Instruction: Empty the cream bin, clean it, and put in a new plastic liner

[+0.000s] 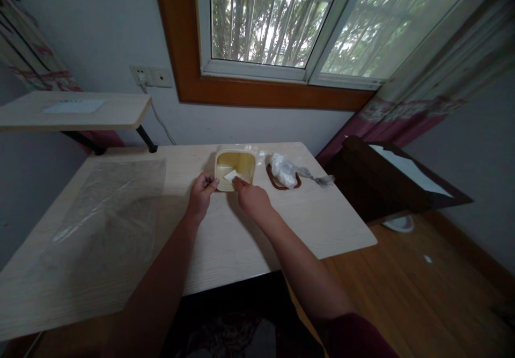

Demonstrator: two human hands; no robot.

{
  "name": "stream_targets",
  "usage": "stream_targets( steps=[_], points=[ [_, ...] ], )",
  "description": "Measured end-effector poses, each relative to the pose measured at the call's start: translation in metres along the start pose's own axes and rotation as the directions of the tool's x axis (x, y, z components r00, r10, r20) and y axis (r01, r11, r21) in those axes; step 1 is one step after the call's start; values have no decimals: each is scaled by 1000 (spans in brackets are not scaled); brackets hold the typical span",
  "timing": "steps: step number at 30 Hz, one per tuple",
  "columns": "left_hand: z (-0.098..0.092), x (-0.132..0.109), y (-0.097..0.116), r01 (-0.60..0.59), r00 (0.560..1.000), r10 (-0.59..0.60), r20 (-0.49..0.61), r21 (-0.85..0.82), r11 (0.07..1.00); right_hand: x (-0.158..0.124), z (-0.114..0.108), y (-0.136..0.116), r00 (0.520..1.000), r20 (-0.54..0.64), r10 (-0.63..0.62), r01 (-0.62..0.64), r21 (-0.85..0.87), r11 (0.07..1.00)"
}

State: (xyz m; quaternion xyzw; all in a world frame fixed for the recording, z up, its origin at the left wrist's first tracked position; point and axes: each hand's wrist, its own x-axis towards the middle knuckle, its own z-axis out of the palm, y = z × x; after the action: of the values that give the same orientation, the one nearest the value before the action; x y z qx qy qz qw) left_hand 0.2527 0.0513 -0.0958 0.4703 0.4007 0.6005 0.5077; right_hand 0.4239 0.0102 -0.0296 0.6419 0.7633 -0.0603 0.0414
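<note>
A square pale-yellow plastic container (245, 160) stands open on the light wooden table (225, 240). Inside it lies a small white piece (230, 175), like paper. My left hand (202, 192) rests with curled fingers against the container's near left edge. My right hand (251, 197) reaches over the near rim, its fingertips pinched at the white piece. To the right of the container a crumpled clear plastic bag (286, 171) lies on a dark brown ring-shaped lid (277, 183).
A sheet of clear plastic film (108, 213) covers the table's left part. A raised shelf (76, 110) with a white paper stands at the back left. A dark wooden piece of furniture (386, 181) sits right of the table, beneath a window and curtain.
</note>
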Motion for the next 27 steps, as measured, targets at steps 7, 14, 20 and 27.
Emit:
stream_targets(
  steps=[7,14,20,27],
  points=[
    [-1,0,-5,-25,1000,25,2,22,999,-3,5,0,998,-36,-45,48,79,996],
    [-1,-1,-5,-11,1000,12,-19,43,999,-10,6,-4,986,-93,-136,157,270,950],
    [1,-1,-3,-7,1000,7,-21,14,1000,-10,6,8,986,-129,-109,152,392,907],
    [4,-3,2,0,1000,0,-12,1,1000,0,11,16,985,-171,9,88,554,828]
  ],
)
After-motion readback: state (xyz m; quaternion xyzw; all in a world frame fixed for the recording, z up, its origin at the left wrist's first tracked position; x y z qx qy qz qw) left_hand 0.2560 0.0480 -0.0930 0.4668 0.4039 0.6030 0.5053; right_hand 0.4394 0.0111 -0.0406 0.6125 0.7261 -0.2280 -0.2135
